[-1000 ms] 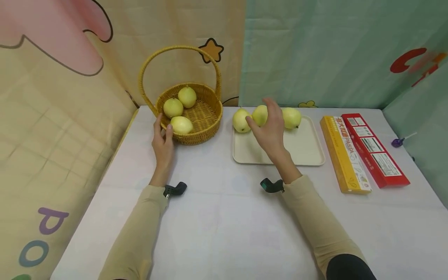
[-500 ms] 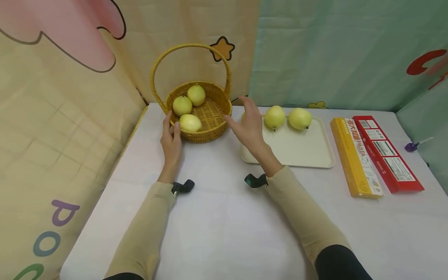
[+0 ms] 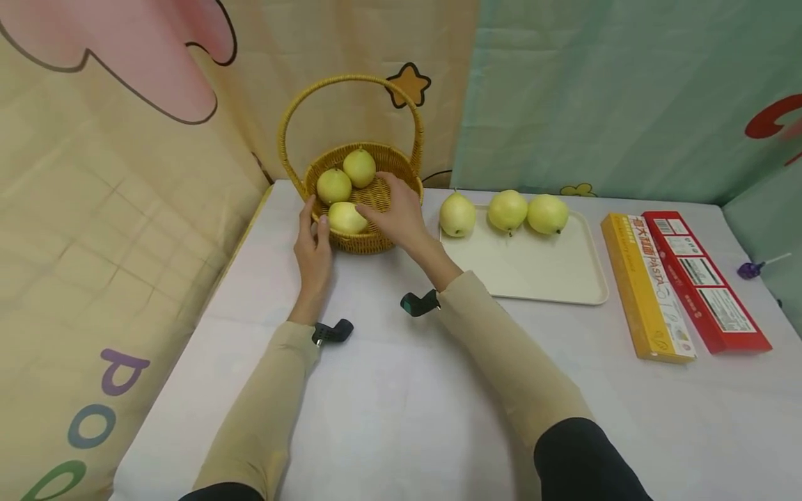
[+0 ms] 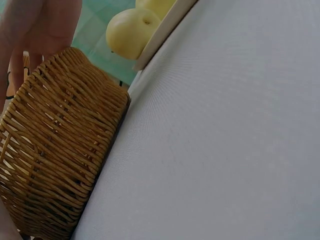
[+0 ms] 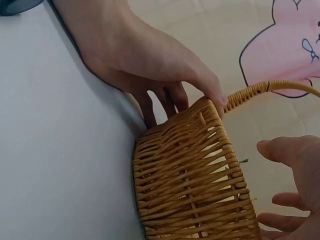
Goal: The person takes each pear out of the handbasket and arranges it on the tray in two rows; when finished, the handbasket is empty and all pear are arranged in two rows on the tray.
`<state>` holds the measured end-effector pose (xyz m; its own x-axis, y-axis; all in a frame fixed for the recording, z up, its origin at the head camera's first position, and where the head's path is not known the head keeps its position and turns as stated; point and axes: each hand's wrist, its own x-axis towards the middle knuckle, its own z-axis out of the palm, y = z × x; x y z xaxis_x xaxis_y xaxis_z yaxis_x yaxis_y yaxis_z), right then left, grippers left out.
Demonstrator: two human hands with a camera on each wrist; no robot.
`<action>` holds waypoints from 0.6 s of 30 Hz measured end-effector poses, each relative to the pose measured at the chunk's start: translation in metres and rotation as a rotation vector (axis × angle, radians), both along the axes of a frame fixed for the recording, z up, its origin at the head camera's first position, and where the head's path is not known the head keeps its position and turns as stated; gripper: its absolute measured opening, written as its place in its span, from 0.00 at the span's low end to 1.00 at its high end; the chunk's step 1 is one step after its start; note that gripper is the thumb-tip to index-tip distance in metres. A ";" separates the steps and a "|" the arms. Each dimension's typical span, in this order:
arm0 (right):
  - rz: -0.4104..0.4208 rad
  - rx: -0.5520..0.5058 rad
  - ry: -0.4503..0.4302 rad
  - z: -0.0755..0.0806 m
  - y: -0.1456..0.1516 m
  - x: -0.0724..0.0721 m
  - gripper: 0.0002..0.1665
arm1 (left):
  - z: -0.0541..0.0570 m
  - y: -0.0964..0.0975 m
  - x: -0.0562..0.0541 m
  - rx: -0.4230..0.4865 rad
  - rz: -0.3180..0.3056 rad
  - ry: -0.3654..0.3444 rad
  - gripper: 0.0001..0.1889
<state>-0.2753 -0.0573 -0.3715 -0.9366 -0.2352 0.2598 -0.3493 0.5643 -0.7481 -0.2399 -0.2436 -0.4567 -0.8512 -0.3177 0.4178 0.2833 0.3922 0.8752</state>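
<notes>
A yellow woven basket [image 3: 376, 242] with a tall arched handle stands at the back left. Several pale yellow-green pears [image 3: 347, 218] lie in its left half. My left hand [image 3: 313, 259] holds the basket's left front side, thumb at the rim and fingers along the outer wall, as the right wrist view also shows. Over the basket's right front rim reaches my right hand [image 3: 404, 216], thumb and fingers spread apart. Its thumb is beside the front pear in the head view; whether they touch I cannot tell. In the left wrist view, its fingertips are partly hidden behind the wicker.
A cream tray [image 3: 539, 271] to the right carries a row of three pears [image 3: 457, 214] along its back edge. Further right lie a yellow pasta box [image 3: 648, 289], a red box [image 3: 708, 282] and a purple lollipop [image 3: 750, 270]. Curtains hang behind the white table.
My right hand has moved left from above the tray's pears to over the basket. The left hand stays at the basket. The head view has shifted slightly to the right.
</notes>
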 end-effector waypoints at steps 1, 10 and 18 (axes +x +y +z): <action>0.005 0.005 -0.015 0.000 -0.003 -0.002 0.44 | 0.000 0.000 0.000 -0.003 0.001 -0.001 0.27; 0.041 0.086 -0.083 0.000 -0.027 -0.017 0.43 | -0.002 0.000 -0.002 -0.005 0.008 -0.006 0.27; 0.058 0.171 -0.146 -0.001 -0.040 -0.027 0.45 | -0.002 -0.001 -0.003 -0.009 0.015 -0.012 0.27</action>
